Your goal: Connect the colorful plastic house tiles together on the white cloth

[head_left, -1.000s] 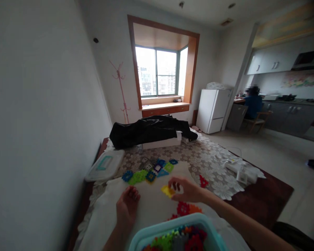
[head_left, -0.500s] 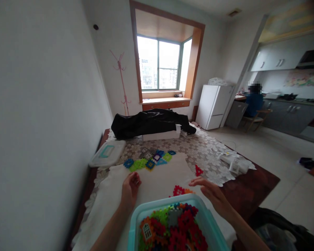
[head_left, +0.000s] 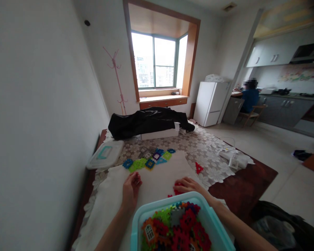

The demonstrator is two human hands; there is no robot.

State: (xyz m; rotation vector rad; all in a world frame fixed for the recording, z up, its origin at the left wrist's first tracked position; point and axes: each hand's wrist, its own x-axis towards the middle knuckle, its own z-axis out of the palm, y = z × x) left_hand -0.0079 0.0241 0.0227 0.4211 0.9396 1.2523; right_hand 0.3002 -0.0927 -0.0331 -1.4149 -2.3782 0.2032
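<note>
My right hand (head_left: 190, 185) reaches over the far rim of a light-blue plastic bin (head_left: 172, 198), its fingers bent down on a red interlocking plastic piece (head_left: 177, 188). Most of that piece is covered by the hand. To the left, my left hand (head_left: 132, 184) rests above the white cloth with fingers curled together; whatever lies inside them, if anything, is hidden. The bin is filled with notched building pieces (head_left: 178, 226) in red, green, orange and grey. Beyond my left hand lies a group of blue, green and purple pieces (head_left: 149, 163). A red triangular piece (head_left: 199, 168) sits farther right.
A white lid (head_left: 104, 155) with a turquoise handle lies at the left, near the wall. A black cover (head_left: 146, 122) over a white box stands at the back. White cables and adapters (head_left: 234, 160) lie right. A person (head_left: 250, 97) sits in the kitchen.
My right hand has moved left and down onto the red piece, now covering the orange one beside it. My left hand stays curled in nearly the same place.
</note>
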